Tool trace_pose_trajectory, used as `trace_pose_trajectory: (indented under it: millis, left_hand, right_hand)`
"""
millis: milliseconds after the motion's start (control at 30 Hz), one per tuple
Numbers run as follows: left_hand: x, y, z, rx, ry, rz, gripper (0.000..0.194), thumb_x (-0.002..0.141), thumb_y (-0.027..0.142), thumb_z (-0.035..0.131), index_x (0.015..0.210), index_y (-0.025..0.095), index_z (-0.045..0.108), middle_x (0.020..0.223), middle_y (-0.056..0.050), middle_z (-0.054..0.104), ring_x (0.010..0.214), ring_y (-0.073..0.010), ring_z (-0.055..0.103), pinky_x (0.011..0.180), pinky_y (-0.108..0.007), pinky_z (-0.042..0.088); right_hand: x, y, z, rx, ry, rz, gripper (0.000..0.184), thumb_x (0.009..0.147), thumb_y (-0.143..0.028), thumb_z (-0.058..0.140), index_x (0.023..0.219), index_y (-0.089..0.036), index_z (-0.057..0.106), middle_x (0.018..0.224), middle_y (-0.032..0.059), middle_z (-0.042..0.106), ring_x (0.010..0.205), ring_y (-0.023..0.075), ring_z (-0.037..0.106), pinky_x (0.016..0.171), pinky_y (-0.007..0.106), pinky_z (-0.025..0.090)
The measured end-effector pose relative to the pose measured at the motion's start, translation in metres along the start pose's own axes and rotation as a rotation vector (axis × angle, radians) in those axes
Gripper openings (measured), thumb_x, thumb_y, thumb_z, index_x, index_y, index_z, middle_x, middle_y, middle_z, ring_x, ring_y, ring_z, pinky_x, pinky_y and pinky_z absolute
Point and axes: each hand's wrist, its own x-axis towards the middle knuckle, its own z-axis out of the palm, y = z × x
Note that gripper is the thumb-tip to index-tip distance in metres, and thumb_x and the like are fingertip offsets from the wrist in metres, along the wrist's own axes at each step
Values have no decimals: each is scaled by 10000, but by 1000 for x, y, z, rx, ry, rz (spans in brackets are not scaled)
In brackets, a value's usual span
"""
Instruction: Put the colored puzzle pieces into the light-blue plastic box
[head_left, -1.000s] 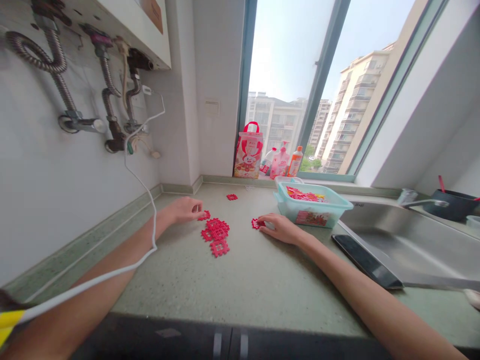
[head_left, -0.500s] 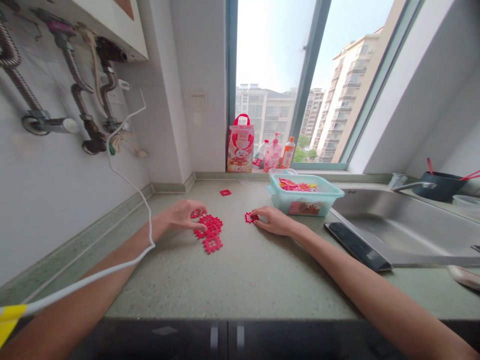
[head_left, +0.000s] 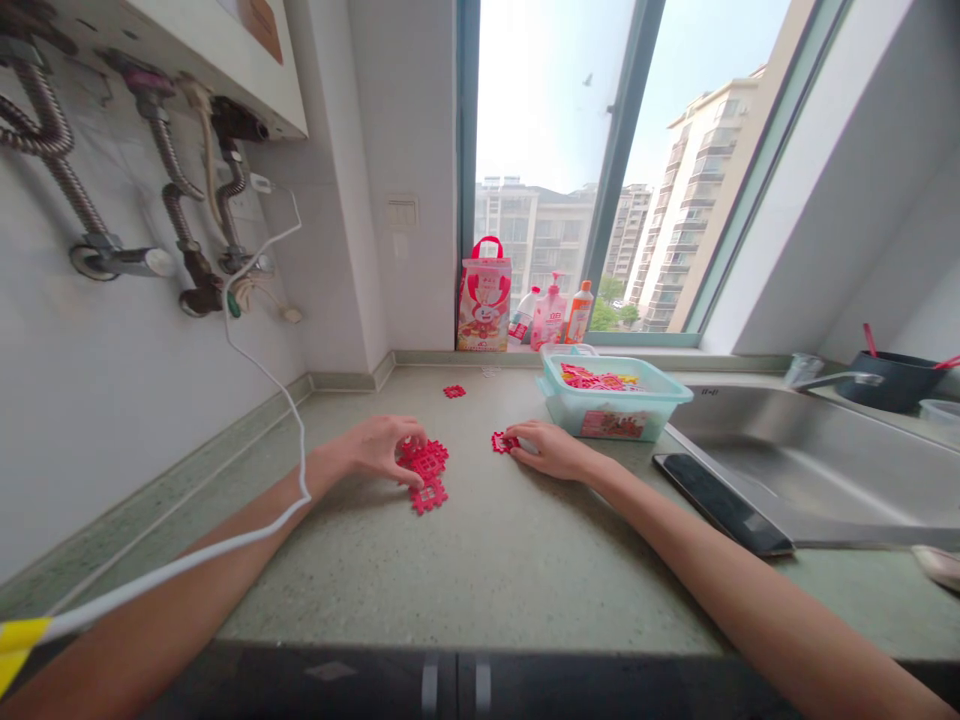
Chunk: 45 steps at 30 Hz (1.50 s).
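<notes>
At center-left of the frame, the pile of red pieces (head_left: 427,462) is touched by the left hand (head_left: 381,447), its thumb and fingers spread apart around the near-left edge; whether a piece is gripped cannot be told. Above the pile, a single red piece (head_left: 454,392) is seen on the counter (head_left: 420,590). Right of center, another red piece (head_left: 501,442) is covered partly by the fingertips of the right hand (head_left: 551,450), bent close together, just below the turquoise tub (head_left: 615,400).

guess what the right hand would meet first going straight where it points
Beyond the red piece at its fingertips, the right hand would probably first meet the red pile, though depth is unclear.
</notes>
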Motion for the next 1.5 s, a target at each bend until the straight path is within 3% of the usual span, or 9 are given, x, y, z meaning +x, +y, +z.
trace_pose_trajectory:
  millis: [267, 467, 533, 633, 700, 1000, 1200, 1333, 1500]
  left_hand:
    - [1, -3, 3, -13, 33, 12, 322, 833, 529, 701, 914, 217, 715, 901, -42, 684, 766, -196, 588, 734, -309, 425]
    - [2, -13, 6, -65, 58, 15, 386, 1003, 429, 437, 862, 194, 709, 819, -42, 685, 740, -188, 583, 720, -308, 400]
    - [2, -18, 9, -89, 87, -31, 371, 1017, 399, 408, 979, 194, 714, 834, -34, 702, 738, -187, 601, 714, -302, 406]
    - [4, -27, 15, -109, 137, -96, 347, 987, 382, 481, 1225, 216, 672, 921, -26, 743, 777, -185, 653, 741, -293, 441]
    - [5, -31, 18, -97, 163, -109, 365, 955, 377, 538, 1265, 221, 653, 930, -28, 754, 791, -186, 673, 760, -293, 461]
    - [5, -35, 17, -11, 198, -133, 396, 945, 512, 610, 1187, 213, 703, 1030, -67, 759, 900, -218, 689, 809, -329, 481]
    - [5, -35, 16, 69, 186, -59, 497, 808, 545, 759, 1168, 207, 711, 1059, -84, 746, 977, -263, 679, 874, -365, 479]
    - [6, -38, 19, 88, 185, -42, 425, 835, 524, 729, 1123, 212, 725, 1047, -82, 742, 976, -263, 664, 896, -376, 464]
    - [6, -41, 19, 97, 190, -49, 484, 865, 613, 689, 1123, 206, 730, 1051, -93, 723, 995, -270, 648, 919, -376, 459]
  right_hand:
    - [-1, -3, -2, 28, -12, 8, 244, 978, -276, 606, 1174, -219, 741, 1215, 107, 768, 1116, 261, 717, 1016, 386, 540]
    - [-1, -3, -2, 23, -7, 26, 271, 972, -284, 612, 1205, -218, 733, 1256, 116, 757, 1147, 263, 708, 1032, 387, 536]
    - [-1, -3, -2, 14, -16, 29, 281, 977, -290, 602, 1213, -209, 730, 1270, 125, 751, 1157, 271, 705, 1037, 396, 534]
    - [-1, -3, -2, 5, -27, 29, 282, 979, -293, 596, 1210, -204, 730, 1263, 127, 754, 1158, 279, 703, 1036, 405, 535]
    - [-1, -3, -2, 1, -28, 28, 283, 977, -290, 599, 1213, -205, 729, 1263, 126, 754, 1157, 278, 704, 1035, 404, 535]
    - [-2, -1, 0, 14, -5, 25, 285, 976, -290, 607, 1223, -214, 729, 1276, 127, 750, 1156, 275, 706, 1038, 407, 536]
    - [-2, -1, 0, 10, -2, 24, 275, 977, -298, 610, 1211, -225, 733, 1250, 115, 760, 1143, 269, 710, 1026, 392, 541]
    - [-2, -1, 0, 7, -8, 25, 260, 977, -300, 611, 1195, -233, 736, 1244, 100, 762, 1144, 261, 707, 1027, 377, 536]
    - [-2, -2, -1, 0, -27, 26, 273, 986, -294, 588, 1210, -220, 725, 1260, 109, 756, 1152, 263, 701, 1029, 381, 530]
